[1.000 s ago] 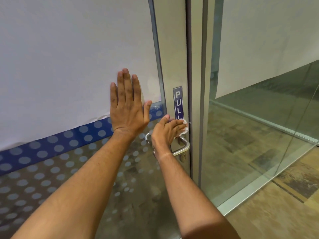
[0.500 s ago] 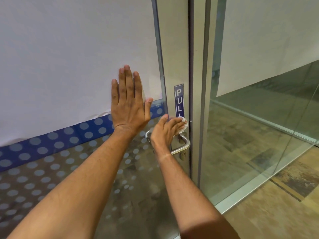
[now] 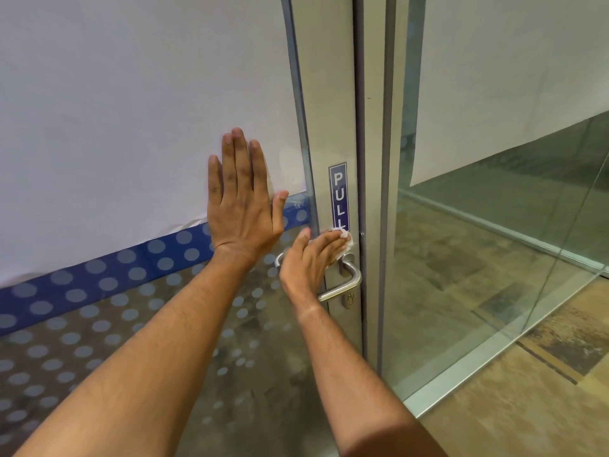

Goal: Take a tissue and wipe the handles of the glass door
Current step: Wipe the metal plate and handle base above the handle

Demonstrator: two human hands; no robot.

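Note:
My left hand (image 3: 242, 199) lies flat with straight fingers against the glass door (image 3: 131, 110), over the white covering and the blue dotted band. My right hand (image 3: 311, 258) holds a crumpled white tissue (image 3: 346, 244) under its fingertips, pressed on the metal door frame just above the steel lever handle (image 3: 346, 285). The handle's near end is hidden behind my right hand. A keyhole sits just below the handle.
A blue PULL sign (image 3: 339, 196) runs vertically on the frame above the handle. To the right stands a fixed glass panel (image 3: 494, 258) with a metal floor rail (image 3: 478, 367), and brown tiled floor (image 3: 527, 407) beyond.
My right hand with the tissue has slid slightly up toward the PULL sign. My left hand stays flat on the glass.

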